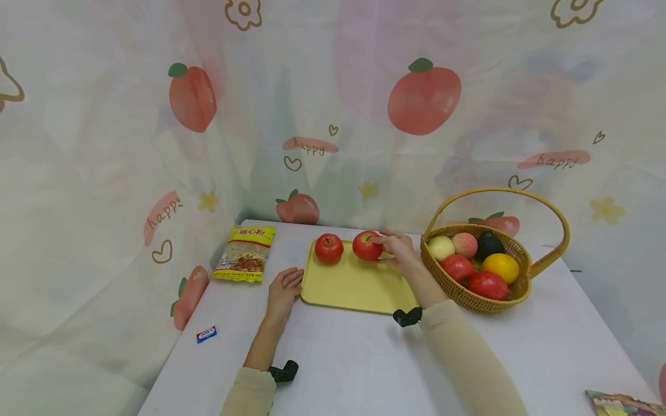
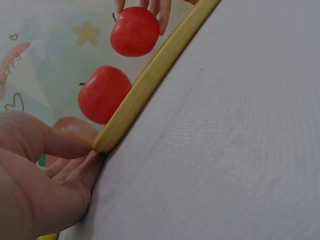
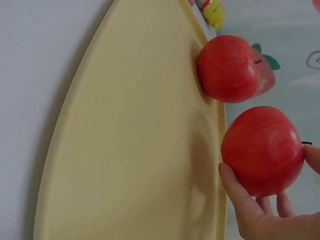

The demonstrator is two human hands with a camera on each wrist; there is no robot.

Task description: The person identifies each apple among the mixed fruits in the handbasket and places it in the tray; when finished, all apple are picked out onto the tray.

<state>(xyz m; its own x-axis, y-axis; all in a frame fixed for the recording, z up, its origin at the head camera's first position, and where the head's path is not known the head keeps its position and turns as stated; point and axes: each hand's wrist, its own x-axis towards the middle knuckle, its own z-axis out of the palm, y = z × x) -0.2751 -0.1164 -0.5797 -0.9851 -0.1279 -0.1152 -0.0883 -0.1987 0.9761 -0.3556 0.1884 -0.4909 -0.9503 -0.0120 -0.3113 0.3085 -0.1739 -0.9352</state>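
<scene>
A red apple (image 1: pixel 367 246) is in my right hand (image 1: pixel 400 251), gripped between thumb and fingers over the back of a yellow tray (image 1: pixel 354 289). In the right wrist view the held apple (image 3: pixel 262 150) hangs over the tray surface, its shadow falling beside it. Another red apple (image 1: pixel 329 248) sits in the tray's back left corner. At the tray's left edge is my left hand (image 1: pixel 283 292). The left wrist view shows that hand's thumb (image 2: pixel 75 146) and fingers pinching the tray rim (image 2: pixel 150 80) at a corner.
To the right stands a wicker basket (image 1: pixel 481 306) with a tall handle, filled with several fruits. A yellow food bag (image 1: pixel 243 254) lies at the back left, and a small blue-and-red packet (image 1: pixel 206 334) nearer. A colourful package (image 1: pixel 624 404) shows at the front right corner. Printed curtain hangs behind.
</scene>
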